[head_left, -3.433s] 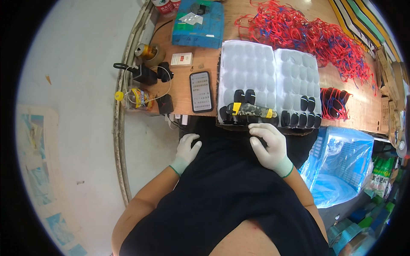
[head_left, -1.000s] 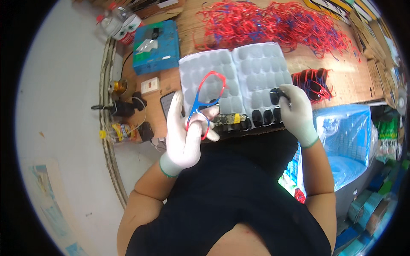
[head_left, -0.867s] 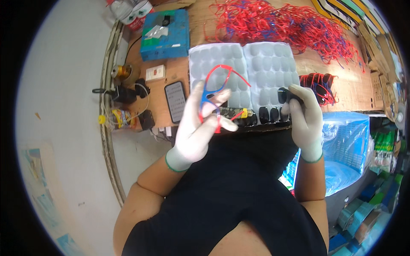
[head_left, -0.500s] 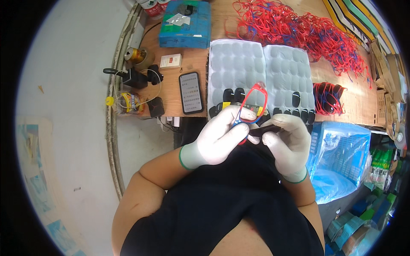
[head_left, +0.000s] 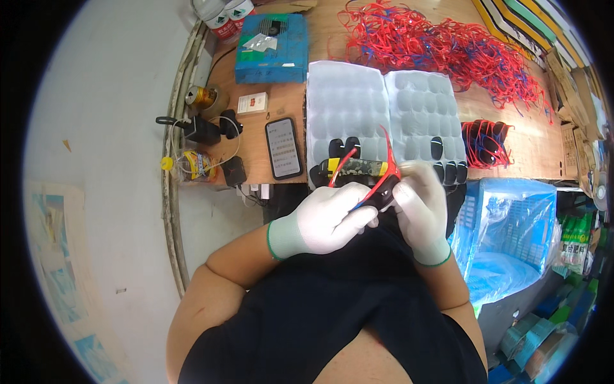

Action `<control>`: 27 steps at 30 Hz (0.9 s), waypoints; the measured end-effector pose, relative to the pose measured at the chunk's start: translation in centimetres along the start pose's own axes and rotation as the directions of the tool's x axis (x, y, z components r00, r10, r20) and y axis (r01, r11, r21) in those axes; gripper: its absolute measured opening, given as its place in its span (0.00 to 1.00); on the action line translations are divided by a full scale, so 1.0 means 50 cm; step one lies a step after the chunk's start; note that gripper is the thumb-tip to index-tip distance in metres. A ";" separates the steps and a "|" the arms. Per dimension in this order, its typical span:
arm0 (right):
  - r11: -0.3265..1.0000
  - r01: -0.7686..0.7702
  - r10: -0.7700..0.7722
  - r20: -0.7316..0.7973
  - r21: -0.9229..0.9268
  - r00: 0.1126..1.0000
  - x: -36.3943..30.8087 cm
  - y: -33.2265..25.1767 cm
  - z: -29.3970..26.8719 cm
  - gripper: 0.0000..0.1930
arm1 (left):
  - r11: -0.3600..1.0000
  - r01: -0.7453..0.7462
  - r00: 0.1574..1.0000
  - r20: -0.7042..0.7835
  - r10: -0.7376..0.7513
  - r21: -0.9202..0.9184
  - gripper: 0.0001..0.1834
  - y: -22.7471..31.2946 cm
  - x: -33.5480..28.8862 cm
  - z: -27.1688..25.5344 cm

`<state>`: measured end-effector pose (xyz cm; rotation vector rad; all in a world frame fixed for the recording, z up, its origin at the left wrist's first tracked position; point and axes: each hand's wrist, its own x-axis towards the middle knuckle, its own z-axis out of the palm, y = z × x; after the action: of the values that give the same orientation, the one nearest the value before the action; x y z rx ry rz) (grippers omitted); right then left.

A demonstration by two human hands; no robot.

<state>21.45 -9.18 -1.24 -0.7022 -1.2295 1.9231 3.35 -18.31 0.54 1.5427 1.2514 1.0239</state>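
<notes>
Wooden workbench across the upper part of the view, strewn along its far side with a broad tangle of red and blue cords. Blue plastic crate down at the right, below the bench edge, lined with clear film. Two pale moulded trays laid side by side at the middle of the bench, most cells bare, a row of small black parts seated along the near edge. Blue box at the far left of the bench, with two bottles just beyond it. Dark phone just left of the trays, face up. Smaller bundle of red and black cords just right of the trays. Black plug and cable, a small can and a lying clear bottle clustered at the left edge.

Both hands gloved in white, brought together just in front of the trays' near edge, above the dark shirt. Left hand closed around the lower end of a red-and-blue cord loop, loop standing up over the trays. Right hand pinched on a small black piece at that same end, fingertips touching those of the left. Join between cord and black piece hidden by the fingers.
</notes>
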 end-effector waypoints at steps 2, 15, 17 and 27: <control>0.941 -0.270 0.225 0.215 0.206 0.950 -0.002 -0.014 -0.012 0.15 | 0.998 0.028 0.999 0.039 -0.026 -0.057 0.09 -0.002 0.000 0.004; 0.953 -0.302 0.297 0.322 -0.037 0.899 0.032 -0.051 -0.007 0.12 | 0.975 -0.031 0.986 0.164 -0.006 0.222 0.13 0.085 -0.015 -0.063; 0.962 -0.195 0.251 0.336 -0.193 0.908 0.058 -0.053 -0.041 0.12 | 0.937 -0.167 0.978 0.169 0.119 0.307 0.12 0.082 0.026 -0.069; 0.938 -0.191 0.270 0.267 -0.288 0.925 0.056 -0.114 -0.071 0.12 | 0.914 -0.310 0.942 -0.049 0.333 0.263 0.09 0.001 0.055 0.007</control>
<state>24.17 -3.55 2.44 -0.7303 -1.6757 2.1474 4.12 -15.65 0.66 1.9671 1.2530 1.1918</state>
